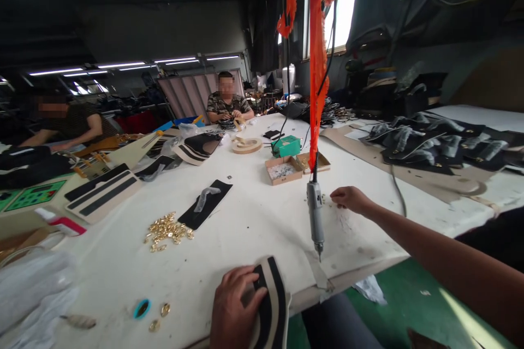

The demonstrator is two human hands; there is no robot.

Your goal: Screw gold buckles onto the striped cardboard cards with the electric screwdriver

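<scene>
My left hand is closed on the edge of a black and beige striped panel at the table's front edge, thumb and fingers pressed on it. My right hand reaches out over the table with its fingertips pinched together; whatever is between them is too small to make out. Tiny fittings lie just left of those fingertips. Between my hands an electric screwdriver hangs tip down from a cord wrapped in orange strips.
Gold metal fittings lie heaped beside a black panel. Two small cardboard boxes stand behind the screwdriver, near a green box. Plastic-wrapped black pieces cover the right side. Two people sit across and to the left.
</scene>
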